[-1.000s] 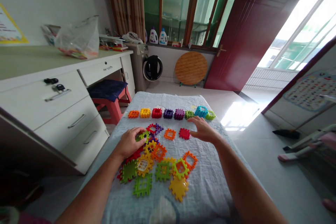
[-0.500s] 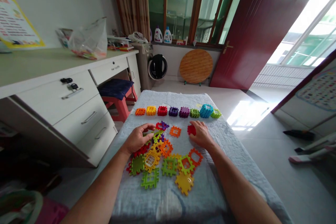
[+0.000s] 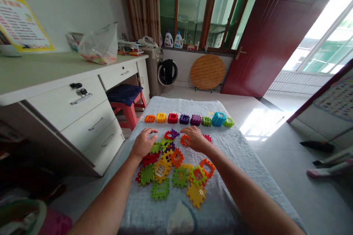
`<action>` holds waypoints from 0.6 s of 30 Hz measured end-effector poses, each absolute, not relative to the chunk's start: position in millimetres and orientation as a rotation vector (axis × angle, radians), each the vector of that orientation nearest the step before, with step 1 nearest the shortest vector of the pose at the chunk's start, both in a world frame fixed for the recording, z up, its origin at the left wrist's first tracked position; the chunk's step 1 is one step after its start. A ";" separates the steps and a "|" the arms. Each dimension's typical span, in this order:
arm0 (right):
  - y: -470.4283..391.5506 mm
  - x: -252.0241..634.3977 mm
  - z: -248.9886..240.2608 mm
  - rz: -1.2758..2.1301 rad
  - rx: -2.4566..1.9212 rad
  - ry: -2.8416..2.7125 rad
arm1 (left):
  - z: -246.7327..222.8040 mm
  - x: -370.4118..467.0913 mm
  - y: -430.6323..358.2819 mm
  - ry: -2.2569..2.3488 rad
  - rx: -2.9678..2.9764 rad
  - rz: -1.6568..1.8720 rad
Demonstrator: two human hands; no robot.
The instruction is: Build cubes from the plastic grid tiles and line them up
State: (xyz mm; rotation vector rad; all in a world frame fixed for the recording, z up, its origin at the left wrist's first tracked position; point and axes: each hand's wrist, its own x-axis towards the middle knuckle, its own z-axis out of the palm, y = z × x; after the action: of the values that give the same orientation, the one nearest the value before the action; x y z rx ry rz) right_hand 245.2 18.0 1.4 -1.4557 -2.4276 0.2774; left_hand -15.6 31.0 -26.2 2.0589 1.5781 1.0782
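Orange square piece, the one under the fingertips, looks like where the action is. I'd call this the reaching-and-gripping step, what do you reckon?

Same. The right hand is palm down with its fingers curved over that piece, covering part of it. Can't tell if they've actually pinched it or are just touching, since the hand blocks the view.

And where's the piece sitting, relative to the hand?

Flat on the cloth, as far as I can see, just under the fingertips and on the left side of that hand. My guess is the next move calls for a firm hold on the notched rim, without nudging the purple triangle piece beside it.

What's the left hand up to?

Nothing held, thumb and fingers apart, just beside the lime green piece. So it's loose, while the orange piece is well over to its right.

And further out?

There's a red piece partly hidden behind the right wrist, then a jumbled pile nearer the person. On the far side there's a neat row of stacks, with a blue stack near the right end. Past that, a pink stool by the desk.
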 end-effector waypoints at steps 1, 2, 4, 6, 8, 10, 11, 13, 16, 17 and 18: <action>24.5 236.4 0.9 0.272 -1.446 -2.442 | -27.1 -16.0 31.5 1.575 2.056 1.077; 30.5 228.4 -0.4 0.263 -1.444 -2.456 | -28.0 -16.0 31.8 1.569 2.049 1.076; 40.1 216.2 -4.6 0.237 -1.458 -2.479 | -29.6 -15.4 32.2 1.561 2.027 1.078; 45.4 211.1 -8.5 0.209 -1.480 -2.475 | -30.6 -14.3 32.3 1.555 2.006 1.081; 46.5 214.3 -10.3 0.181 -1.474 -2.414 | -30.8 -13.1 32.3 1.543 1.999 1.084; 44.3 224.9 -9.6 0.162 -1.426 -2.303 | -30.2 -12.2 31.9 1.538 1.998 1.088; 42.6 232.0 -8.5 0.156 -1.398 -2.238 | -29.5 -11.8 31.5 1.537 1.997 1.092; 39.2 247.4 -5.5 0.150 -1.359 -2.118 | -27.8 -11.0 30.3 1.536 1.994 1.096; 37.0 265.6 -0.1 0.109 -1.345 -2.010 | -25.1 -9.5 28.2 1.530 1.991 1.100; 37.7 268.8 1.9 0.080 -1.348 -1.997 | -24.5 -9.1 27.7 1.529 1.991 1.098; 39.3 270.4 3.8 0.046 -1.355 -1.989 | -24.2 -8.8 27.3 1.527 1.991 1.094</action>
State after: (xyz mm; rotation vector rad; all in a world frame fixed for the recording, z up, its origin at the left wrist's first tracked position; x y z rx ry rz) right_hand 270.4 39.3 3.8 -1.3545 -1.9895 0.0458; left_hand -8.8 27.3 -24.2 1.9915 1.5274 1.0943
